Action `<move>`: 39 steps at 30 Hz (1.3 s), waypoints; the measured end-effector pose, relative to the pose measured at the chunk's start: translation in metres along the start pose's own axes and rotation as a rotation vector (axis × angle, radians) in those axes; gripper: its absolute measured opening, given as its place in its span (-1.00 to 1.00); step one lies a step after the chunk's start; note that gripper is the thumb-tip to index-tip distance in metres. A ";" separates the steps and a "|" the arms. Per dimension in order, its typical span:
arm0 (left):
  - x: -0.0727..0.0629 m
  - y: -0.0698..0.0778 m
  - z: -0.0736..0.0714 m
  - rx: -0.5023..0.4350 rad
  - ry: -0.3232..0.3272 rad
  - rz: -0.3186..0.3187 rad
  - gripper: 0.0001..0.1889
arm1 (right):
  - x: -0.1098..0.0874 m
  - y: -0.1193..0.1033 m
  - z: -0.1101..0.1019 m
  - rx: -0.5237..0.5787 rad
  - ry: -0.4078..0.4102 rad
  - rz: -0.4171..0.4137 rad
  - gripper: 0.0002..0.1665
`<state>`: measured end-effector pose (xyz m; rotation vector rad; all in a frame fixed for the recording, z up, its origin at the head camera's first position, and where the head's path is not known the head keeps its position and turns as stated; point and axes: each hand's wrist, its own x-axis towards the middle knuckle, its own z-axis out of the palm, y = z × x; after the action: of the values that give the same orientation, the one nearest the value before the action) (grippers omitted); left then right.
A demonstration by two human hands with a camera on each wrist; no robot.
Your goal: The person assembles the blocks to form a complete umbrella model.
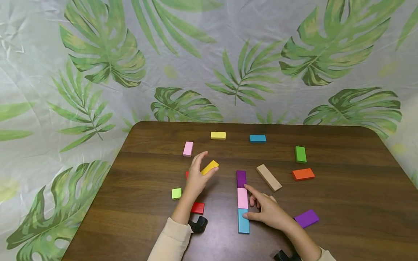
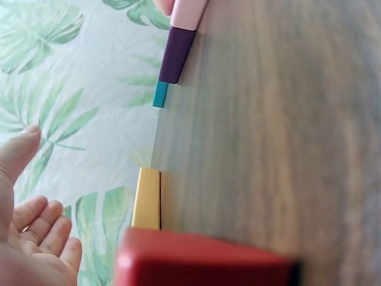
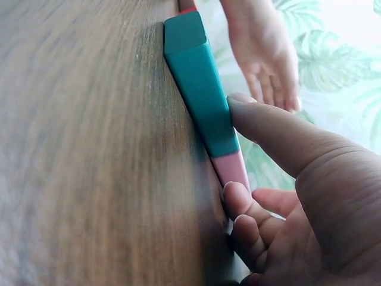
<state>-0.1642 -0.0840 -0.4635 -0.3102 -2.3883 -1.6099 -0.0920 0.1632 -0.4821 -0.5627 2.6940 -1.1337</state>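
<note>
A purple block, a pink block and a light blue block lie end to end in a straight row. My right hand is at the row's right side, its index finger at the purple-pink joint and its thumb on the blue block. In the right wrist view the thumb touches the blue block, while the other fingers bend beside the pink block. My left hand hovers with spread fingers around an orange-yellow block. The left wrist view shows that hand apart from the yellow block.
Red and lime blocks lie near the left forearm. Farther back are pink, yellow and blue blocks. Rightward lie a wooden block, green, orange and purple ones.
</note>
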 end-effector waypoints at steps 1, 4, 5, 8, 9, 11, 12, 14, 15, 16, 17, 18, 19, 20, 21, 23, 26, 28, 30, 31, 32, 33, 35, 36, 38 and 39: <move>-0.001 -0.001 -0.001 0.002 -0.001 -0.005 -0.33 | 0.000 0.000 0.000 0.000 0.001 -0.001 0.00; -0.002 -0.005 -0.002 0.028 -0.005 -0.014 -0.33 | 0.000 0.001 0.001 -0.003 0.001 -0.003 0.00; -0.003 -0.005 -0.002 0.038 -0.006 -0.016 -0.33 | 0.000 0.001 0.001 -0.002 0.002 -0.003 0.00; -0.003 -0.008 -0.002 0.084 -0.009 -0.023 -0.34 | -0.001 0.002 0.001 0.002 0.003 -0.009 0.00; -0.003 -0.009 -0.002 0.099 -0.011 -0.024 -0.35 | -0.001 0.002 0.001 0.004 0.004 -0.014 -0.01; -0.003 -0.011 -0.002 0.128 -0.016 -0.023 -0.36 | -0.001 0.002 0.001 0.009 0.007 -0.022 -0.02; -0.003 -0.012 -0.002 0.141 -0.019 -0.027 -0.37 | -0.001 0.002 0.001 0.011 0.008 -0.027 -0.03; -0.003 -0.014 -0.002 0.156 -0.030 -0.036 -0.38 | -0.002 0.002 0.001 0.014 0.007 -0.031 -0.04; -0.003 -0.016 -0.002 0.160 -0.037 -0.042 -0.39 | -0.002 0.002 0.000 0.015 0.007 -0.030 -0.04; -0.003 -0.016 -0.002 0.163 -0.043 -0.050 -0.40 | -0.002 0.002 0.000 0.016 0.006 -0.027 -0.03; -0.003 -0.017 -0.001 0.169 -0.049 -0.059 -0.41 | -0.002 0.002 0.000 0.018 0.005 -0.022 -0.03; -0.003 -0.018 -0.001 0.179 -0.057 -0.066 -0.42 | -0.002 0.002 0.000 0.019 0.003 -0.018 -0.03; -0.002 -0.019 -0.001 0.190 -0.065 -0.068 -0.43 | -0.002 0.001 0.000 0.019 0.002 -0.014 -0.02; -0.002 -0.019 0.000 0.208 -0.072 -0.071 -0.44 | -0.002 0.001 0.000 0.020 0.001 -0.009 -0.02; -0.002 -0.019 0.000 0.225 -0.079 -0.075 -0.46 | -0.002 0.001 0.000 0.020 -0.001 -0.007 -0.02; -0.001 -0.019 0.000 0.267 -0.094 -0.079 -0.49 | -0.001 0.001 -0.001 0.020 -0.004 -0.001 -0.01; 0.000 -0.019 0.001 0.329 -0.111 -0.080 -0.53 | -0.001 0.002 0.000 0.015 -0.005 0.001 -0.01; 0.001 -0.018 0.001 0.354 -0.118 -0.078 -0.54 | -0.001 0.002 0.000 0.012 -0.002 -0.003 0.00; 0.001 -0.017 0.001 0.368 -0.123 -0.077 -0.56 | -0.001 0.002 0.000 0.010 0.002 -0.007 -0.01; 0.001 -0.017 0.001 0.370 -0.125 -0.077 -0.56 | -0.001 0.002 0.000 0.010 0.004 -0.011 -0.01; 0.001 -0.016 0.001 0.370 -0.128 -0.077 -0.57 | -0.001 0.002 0.000 0.010 0.006 -0.012 -0.01; 0.001 -0.017 0.001 0.369 -0.130 -0.076 -0.57 | -0.001 0.002 0.000 0.010 0.008 -0.015 -0.01; 0.001 -0.016 0.001 0.368 -0.133 -0.067 -0.58 | -0.001 0.003 0.001 0.009 0.009 -0.017 -0.01; 0.001 -0.017 0.001 0.366 -0.136 -0.058 -0.59 | -0.001 0.003 0.001 0.010 0.009 -0.018 -0.01; 0.001 -0.017 0.002 0.366 -0.148 -0.040 -0.60 | -0.001 0.003 0.001 0.014 0.005 -0.016 -0.01; 0.001 -0.018 0.002 0.366 -0.156 -0.031 -0.60 | -0.001 0.003 0.001 0.015 0.004 -0.015 -0.01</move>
<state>-0.1710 -0.0886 -0.4793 -0.3384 -2.7533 -1.1620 -0.0912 0.1650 -0.4848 -0.5799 2.6864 -1.1594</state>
